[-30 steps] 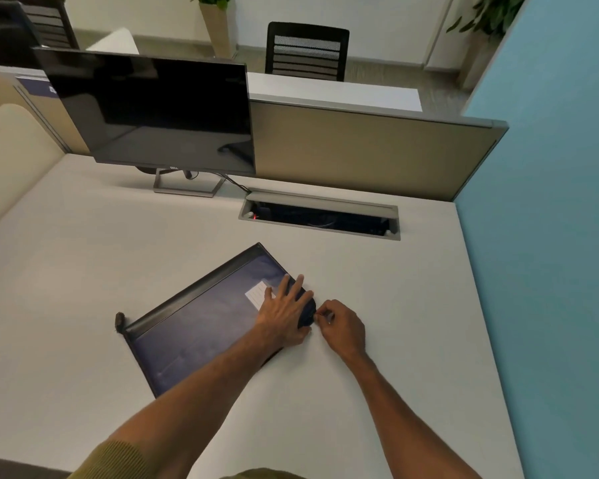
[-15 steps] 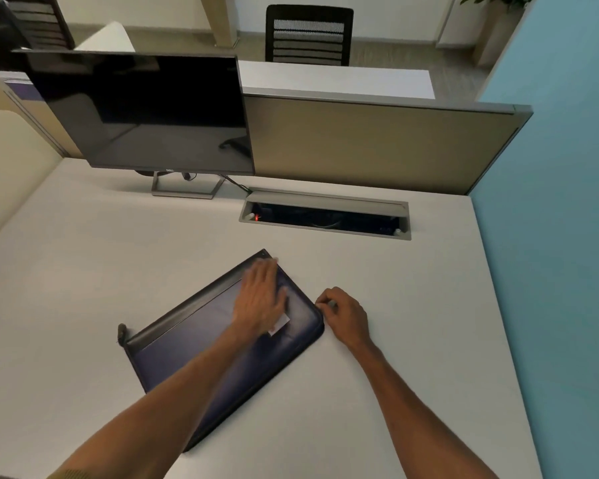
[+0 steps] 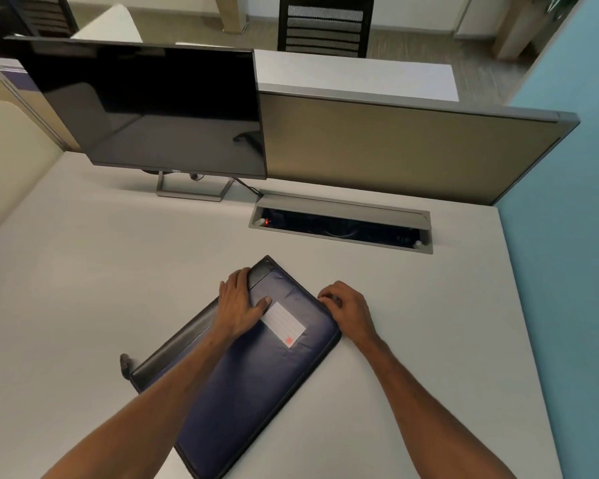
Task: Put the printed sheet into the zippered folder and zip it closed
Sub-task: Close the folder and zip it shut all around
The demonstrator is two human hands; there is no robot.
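Note:
A dark blue zippered folder [image 3: 256,382] lies flat and diagonal on the white desk [image 3: 83,288], with a white label [image 3: 284,324] bearing a red dot on its cover. My left hand [image 3: 239,305] grips the folder's far spine edge near the top corner, thumb on the cover. My right hand [image 3: 346,307] is pinched at the folder's right edge, fingers closed on what looks like the zipper pull; the pull itself is hidden. A small strap tab [image 3: 124,364] sticks out at the folder's left corner. No printed sheet is visible.
A black monitor [image 3: 146,108] on a metal stand sits at the back left. An open cable tray [image 3: 339,226] is recessed behind the folder. A tan divider panel [image 3: 395,146] bounds the back, a blue wall [image 3: 567,236] the right.
My left hand slid from the folder's right corner up to the far spine edge, uncovering the label. My right hand moved along the right edge away from me, staying pinched.

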